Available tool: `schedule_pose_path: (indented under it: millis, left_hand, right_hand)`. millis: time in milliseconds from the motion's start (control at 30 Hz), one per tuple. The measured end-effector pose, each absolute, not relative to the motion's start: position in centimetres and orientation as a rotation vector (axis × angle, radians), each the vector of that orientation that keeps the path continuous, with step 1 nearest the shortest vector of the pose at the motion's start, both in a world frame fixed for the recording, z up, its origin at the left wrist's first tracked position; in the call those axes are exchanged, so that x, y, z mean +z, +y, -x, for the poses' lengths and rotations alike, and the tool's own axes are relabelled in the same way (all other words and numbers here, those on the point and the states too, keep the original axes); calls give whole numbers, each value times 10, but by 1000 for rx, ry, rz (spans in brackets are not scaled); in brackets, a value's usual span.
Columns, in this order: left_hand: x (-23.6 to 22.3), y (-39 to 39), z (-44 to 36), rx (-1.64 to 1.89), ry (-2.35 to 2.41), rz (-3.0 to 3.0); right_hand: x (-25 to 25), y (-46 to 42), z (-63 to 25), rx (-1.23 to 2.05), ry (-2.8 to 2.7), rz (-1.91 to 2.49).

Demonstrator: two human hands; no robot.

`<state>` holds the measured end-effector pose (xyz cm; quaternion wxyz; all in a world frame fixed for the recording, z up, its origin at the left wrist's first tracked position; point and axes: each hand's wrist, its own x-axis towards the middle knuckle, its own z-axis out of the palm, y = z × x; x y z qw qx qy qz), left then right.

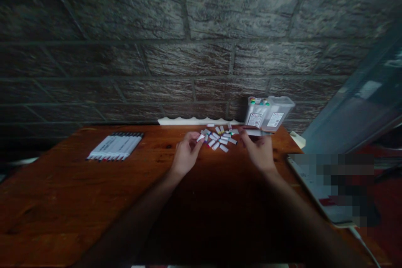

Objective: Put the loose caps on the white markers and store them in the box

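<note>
Here, left hand [186, 155] pinching white cap [200, 137], right hand [260, 153] grip unclear, case labels [255, 120] unreadable.

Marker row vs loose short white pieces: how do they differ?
The marker row is neat, side by side; the short white pieces lie scattered at mixed angles. The row's markers are long, the pieces stubby. Both are mostly white, on the wooden table.

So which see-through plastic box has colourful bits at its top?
The left clear plastic box, nearer the small white caps: red and green show at its top. The right clear plastic box shows none.
</note>
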<state>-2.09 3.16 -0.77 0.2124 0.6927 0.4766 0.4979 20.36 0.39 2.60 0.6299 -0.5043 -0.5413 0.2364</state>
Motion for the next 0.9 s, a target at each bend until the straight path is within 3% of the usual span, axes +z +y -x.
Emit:
schedule_pose_path:
  millis: [333,600,900]
  left_hand:
    - [-30,49,20,1086,1339,-1919]
    - [-6,27,-1,1210,1288,-2243]
    - [-14,27,-13,1003,1306,-2506]
  right_hand:
    - [19,11,-208,558,-1220,1248]
    - [18,10,-204,552,-1260,1224]
    - [15,12,-201,687,-1195,1122]
